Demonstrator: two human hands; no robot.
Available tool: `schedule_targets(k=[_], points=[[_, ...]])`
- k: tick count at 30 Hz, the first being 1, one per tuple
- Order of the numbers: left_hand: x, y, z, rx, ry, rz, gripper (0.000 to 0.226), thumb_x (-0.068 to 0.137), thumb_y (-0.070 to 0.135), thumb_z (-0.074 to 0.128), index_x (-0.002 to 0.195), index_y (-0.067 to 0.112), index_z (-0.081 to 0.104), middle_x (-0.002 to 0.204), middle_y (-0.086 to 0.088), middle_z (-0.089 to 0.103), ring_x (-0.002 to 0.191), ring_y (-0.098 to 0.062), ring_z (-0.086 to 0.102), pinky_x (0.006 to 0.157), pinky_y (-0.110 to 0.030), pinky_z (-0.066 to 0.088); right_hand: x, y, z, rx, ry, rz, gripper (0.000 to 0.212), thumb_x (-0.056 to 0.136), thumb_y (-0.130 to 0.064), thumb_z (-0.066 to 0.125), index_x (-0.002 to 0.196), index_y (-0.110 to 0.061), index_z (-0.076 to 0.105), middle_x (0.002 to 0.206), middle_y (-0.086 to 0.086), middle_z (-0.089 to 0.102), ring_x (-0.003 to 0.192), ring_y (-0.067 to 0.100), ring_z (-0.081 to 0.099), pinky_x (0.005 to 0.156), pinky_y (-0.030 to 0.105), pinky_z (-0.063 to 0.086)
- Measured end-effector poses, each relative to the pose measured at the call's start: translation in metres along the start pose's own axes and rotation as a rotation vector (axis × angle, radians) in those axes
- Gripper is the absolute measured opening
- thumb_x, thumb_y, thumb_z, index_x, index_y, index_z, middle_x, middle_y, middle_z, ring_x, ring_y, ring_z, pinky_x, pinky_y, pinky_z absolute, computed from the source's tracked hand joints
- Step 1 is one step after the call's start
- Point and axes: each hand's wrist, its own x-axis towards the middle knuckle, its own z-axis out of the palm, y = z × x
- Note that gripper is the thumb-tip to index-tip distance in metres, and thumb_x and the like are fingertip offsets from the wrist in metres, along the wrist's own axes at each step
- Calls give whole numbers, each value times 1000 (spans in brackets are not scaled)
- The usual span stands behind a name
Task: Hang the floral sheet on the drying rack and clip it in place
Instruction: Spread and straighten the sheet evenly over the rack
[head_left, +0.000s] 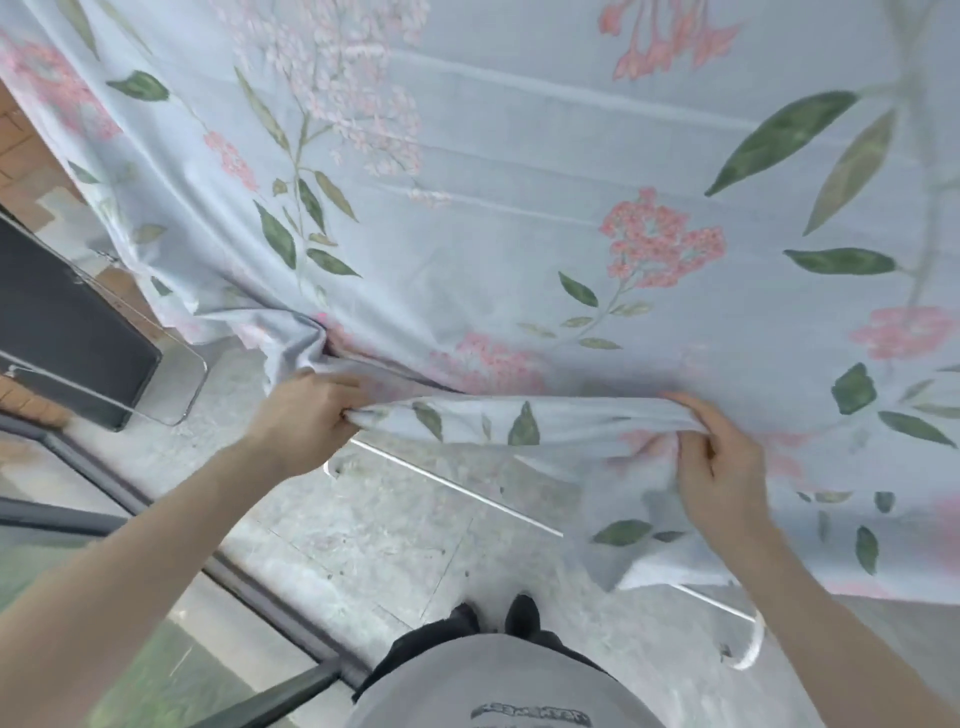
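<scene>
Where the near hem is bunched into a fold, the floral sheet (519, 208) is pinched by the left hand (306, 410) and the right hand (722, 467), each grip clenched on the cloth. The sheet is spread across the drying rack (457, 486), whose white rails are seen beneath it, above the speckled floor (363, 545).

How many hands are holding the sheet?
2: the left hand grips the floral sheet at its bunched near edge; the right hand pinches that edge farther right.
</scene>
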Motion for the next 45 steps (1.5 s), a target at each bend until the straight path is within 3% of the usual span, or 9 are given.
schedule_targets(k=[3, 6, 9, 15, 20, 24, 29, 33, 45], points=[[-13, -5, 31, 60, -225, -94, 19, 80, 16, 62, 66, 29, 59, 74, 13, 50, 82, -27, 67, 76, -32, 38, -6, -7, 3, -231, -668, -36, 32, 99, -21, 47, 88, -44, 67, 64, -8, 60, 54, 19, 51, 56, 33, 42], [-20, -1, 49, 265, -550, -172, 16, 92, 45, 64, 105, 37, 72, 112, 13, 65, 111, -19, 65, 90, -33, 41, -21, 26, 11, -645, -1126, 90, 35, 98, -38, 49, 65, -27, 44, 59, -6, 46, 60, 19, 51, 60, 36, 38], [-35, 16, 79, 227, -537, -217, 42, 91, 29, 56, 130, 43, 63, 132, 11, 60, 122, -19, 57, 101, -36, 42, -30, 24, 16, -521, -1017, 71, 39, 98, -32, 56, 62, -23, 45, 57, -3, 43, 53, 14, 41, 55, 29, 31], [-73, 83, 139, -56, -522, -313, 49, 83, 26, 55, 131, 34, 60, 129, 10, 59, 118, -23, 59, 102, -40, 42, -38, 19, 23, -474, -1027, 55, 41, 94, -46, 65, 65, -21, 49, 57, -3, 46, 52, 10, 42, 56, 30, 34], [-72, 137, 155, -172, -228, -17, 17, 78, 23, 67, 90, 30, 59, 95, 16, 62, 92, -14, 61, 87, -29, 40, -39, 15, 30, -427, -1091, -129, 45, 93, -46, 65, 63, -21, 43, 56, -6, 49, 54, 12, 43, 53, 26, 29], [-84, 130, 170, -51, -287, -351, 29, 75, 3, 55, 94, 25, 61, 94, 10, 67, 98, -21, 62, 90, -26, 32, -21, 64, 18, -413, -1184, -54, 38, 95, -40, 66, 67, -19, 50, 63, -1, 51, 59, 16, 53, 55, 30, 30], [-89, 168, 187, 115, -578, -681, 48, 85, -3, 52, 121, 25, 65, 122, 4, 64, 118, -23, 59, 105, -32, 42, -12, 114, 13, -520, -1375, -54, 32, 99, -26, 64, 129, -18, 68, 128, -3, 70, 118, 17, 65, 93, 26, 49], [-87, 235, 194, 5, -670, -829, 53, 90, 8, 50, 140, 26, 53, 136, -1, 56, 125, -25, 54, 98, -34, 48, -11, 146, -25, -405, -1257, -18, 29, 94, -27, 68, 123, -23, 70, 118, -7, 69, 99, 11, 65, 95, 30, 53], [-52, 403, 157, -286, -278, -775, 36, 95, 28, 62, 131, 26, 59, 156, 5, 44, 139, -24, 47, 111, -39, 42, -19, 202, -164, -341, -1040, 90, 58, 96, -29, 66, 148, -29, 41, 144, -4, 49, 116, 14, 56, 95, 26, 45]])
